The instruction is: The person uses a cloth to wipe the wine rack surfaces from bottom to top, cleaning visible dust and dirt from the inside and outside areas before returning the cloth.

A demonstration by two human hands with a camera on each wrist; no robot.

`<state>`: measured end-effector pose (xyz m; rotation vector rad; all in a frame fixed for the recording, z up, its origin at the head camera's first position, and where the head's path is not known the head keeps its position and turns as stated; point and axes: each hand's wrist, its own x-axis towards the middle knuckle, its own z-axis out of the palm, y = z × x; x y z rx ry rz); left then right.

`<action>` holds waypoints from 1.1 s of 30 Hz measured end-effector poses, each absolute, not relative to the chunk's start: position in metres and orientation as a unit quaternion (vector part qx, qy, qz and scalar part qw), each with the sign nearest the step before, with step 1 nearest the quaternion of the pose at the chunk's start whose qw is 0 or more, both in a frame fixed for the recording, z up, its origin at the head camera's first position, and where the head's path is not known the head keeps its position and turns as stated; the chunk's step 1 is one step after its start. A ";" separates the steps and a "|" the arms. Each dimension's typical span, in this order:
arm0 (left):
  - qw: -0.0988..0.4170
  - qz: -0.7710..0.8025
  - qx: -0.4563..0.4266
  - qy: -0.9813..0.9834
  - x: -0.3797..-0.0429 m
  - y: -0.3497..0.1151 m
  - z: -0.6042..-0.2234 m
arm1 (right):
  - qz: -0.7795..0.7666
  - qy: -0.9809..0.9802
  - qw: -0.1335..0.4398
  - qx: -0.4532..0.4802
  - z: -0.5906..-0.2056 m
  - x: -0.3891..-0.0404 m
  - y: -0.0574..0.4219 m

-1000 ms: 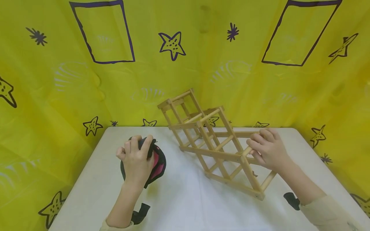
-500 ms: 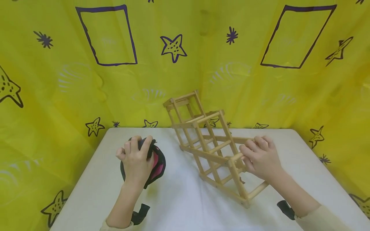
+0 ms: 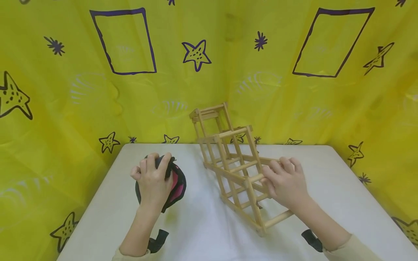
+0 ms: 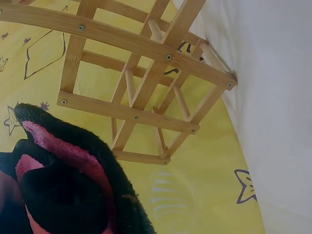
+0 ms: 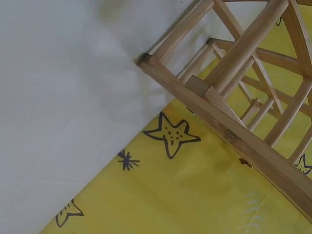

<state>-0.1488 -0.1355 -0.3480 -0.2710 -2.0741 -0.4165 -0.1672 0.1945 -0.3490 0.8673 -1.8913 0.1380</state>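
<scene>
My left hand (image 3: 153, 183) grips a soft black fabric item with pink inside (image 3: 177, 191) on the left of the table, its fingers curled over the top. The left wrist view shows the folds of this plush-like item (image 4: 63, 195) up close; its full shape is hidden by the hand. On the right, my right hand (image 3: 285, 183) holds the near end bar of a wooden wine rack (image 3: 225, 174), fingers bent over the bar. The rack stands at a slant across the table, with crossing slats and round rods. In the right wrist view a long slat of the rack (image 5: 229, 134) fills the right side.
A white table (image 3: 202, 232) carries everything, with a yellow curtain (image 3: 228, 83) printed with stars and shells close behind it. Black wrist pieces show beneath the left forearm (image 3: 138, 232) and the right forearm (image 3: 326, 226).
My right hand has moved left, bringing the near end of the wine rack with it toward the middle of the table. The left hand has stayed on the black and pink fabric item.
</scene>
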 end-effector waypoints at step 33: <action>0.495 -0.161 -0.105 -0.848 -0.138 -0.137 -0.345 | 0.073 -0.867 0.371 0.325 -0.333 -0.138 0.175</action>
